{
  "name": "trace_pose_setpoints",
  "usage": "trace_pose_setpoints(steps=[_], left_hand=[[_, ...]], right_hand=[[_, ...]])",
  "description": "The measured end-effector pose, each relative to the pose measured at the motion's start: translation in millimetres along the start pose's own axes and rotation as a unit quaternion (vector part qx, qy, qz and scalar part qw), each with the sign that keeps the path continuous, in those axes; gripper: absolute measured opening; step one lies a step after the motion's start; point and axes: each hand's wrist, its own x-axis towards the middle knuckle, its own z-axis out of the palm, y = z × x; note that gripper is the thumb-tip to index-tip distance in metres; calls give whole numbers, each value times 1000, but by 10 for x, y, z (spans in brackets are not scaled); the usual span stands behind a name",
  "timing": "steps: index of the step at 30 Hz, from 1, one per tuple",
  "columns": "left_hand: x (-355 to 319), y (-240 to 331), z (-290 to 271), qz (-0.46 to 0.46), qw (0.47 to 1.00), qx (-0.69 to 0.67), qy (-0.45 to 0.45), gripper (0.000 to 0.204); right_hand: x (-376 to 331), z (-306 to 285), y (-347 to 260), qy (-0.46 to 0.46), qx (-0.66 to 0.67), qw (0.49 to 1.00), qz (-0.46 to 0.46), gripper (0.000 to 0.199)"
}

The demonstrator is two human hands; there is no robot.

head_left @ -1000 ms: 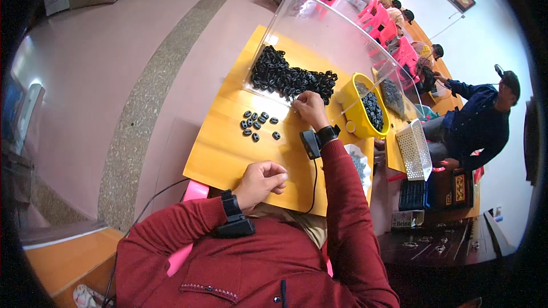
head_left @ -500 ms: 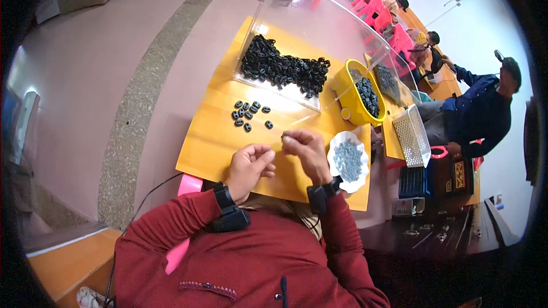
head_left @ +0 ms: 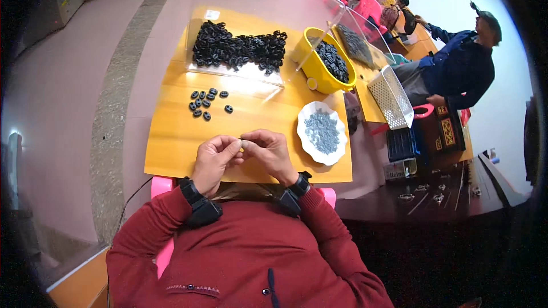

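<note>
My left hand (head_left: pixel 212 162) and my right hand (head_left: pixel 269 153) meet over the front of the yellow table, fingertips together. Both are closed in a pinch. Whatever sits between the fingertips is tiny and mostly covered, so its kind does not show. Beyond my left hand lie several loose black oval pieces with holes (head_left: pixel 206 104). To the right of my right hand stands a white scalloped dish (head_left: pixel 305 144) holding many small grey parts (head_left: pixel 323 131).
A clear plastic bin (head_left: pixel 251 81) with a heap of black oval pieces (head_left: pixel 237 48) stands at the back. Beside it are a yellow tub (head_left: pixel 313 74) of dark pieces and a white perforated basket (head_left: pixel 394 100). A person (head_left: pixel 456 68) stands at the right.
My hands were apart and have come together at the fingertips. The whole view has shifted, so the table now appears further left.
</note>
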Motion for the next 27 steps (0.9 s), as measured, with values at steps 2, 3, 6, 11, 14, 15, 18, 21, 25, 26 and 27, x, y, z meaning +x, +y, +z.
trace_pose_setpoints(steps=[2,3,6,11,14,15,18,21,25,26,27], left_hand=[[1,8,-2,-10,1000,-2,-4,11],[3,-2,-9,-5,1000,-7,-6,13],[8,3,-10,-6,1000,-22,-14,14],[23,-19,-38,-24,999,-44,-3,14],[11,-4,-29,-15,999,-48,0,14],[7,-8,-41,-9,999,-35,0,14],[2,4,-6,-7,1000,-21,-6,12],[-1,1,8,-4,1000,-10,-1,11],[-2,-6,24,2,1000,-5,7,11],[-2,-9,21,2,1000,-5,7,11],[1,-15,18,5,1000,-4,7,11]], right_hand=[[-5,3,14,-5,3,1000,-3,13],[-16,8,-1,-2,3,1000,-1,13],[-56,9,-65,-11,18,1000,-15,13],[-138,-278,-236,-35,-199,966,-163,15],[-180,-700,-329,69,-337,917,-201,13],[-187,-851,-354,97,-375,904,-180,15],[-264,-1379,-325,132,-532,828,-117,21],[-347,-1561,-317,125,-557,819,-67,22],[-338,-1639,-201,101,-602,792,-28,20],[-325,-1625,-194,103,-613,783,-23,17],[-317,-1615,-192,103,-612,783,-22,17]])
